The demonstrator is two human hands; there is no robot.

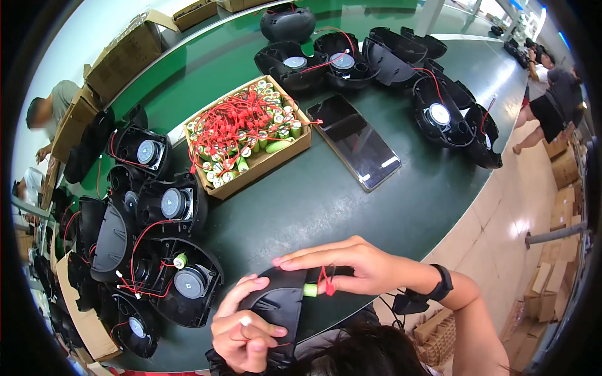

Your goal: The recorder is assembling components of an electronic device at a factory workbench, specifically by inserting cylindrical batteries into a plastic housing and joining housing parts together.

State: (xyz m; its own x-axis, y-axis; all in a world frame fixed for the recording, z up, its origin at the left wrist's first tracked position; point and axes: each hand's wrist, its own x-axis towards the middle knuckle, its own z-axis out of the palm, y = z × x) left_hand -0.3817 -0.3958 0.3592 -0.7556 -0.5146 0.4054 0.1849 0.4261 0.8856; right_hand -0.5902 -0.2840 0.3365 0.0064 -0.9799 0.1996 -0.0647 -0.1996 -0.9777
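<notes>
My left hand (241,329) is closed around a curved black plastic speaker housing (285,291) at the table's near edge. My right hand (351,263) grips the same housing from the right, its long fingers laid straight along the top and the thumb below. Between that thumb and the housing shows a small green battery cell (310,289), with a red connector (330,289) on a red wire beside it. The inside of the housing is turned away from view.
A cardboard box (251,177) of green cells with red leads stands mid-table, beside a dark phone (357,144). Open housings with speakers (191,282) crowd the left; more housings (439,116) lie at the far right. Other people (558,100) are in the background.
</notes>
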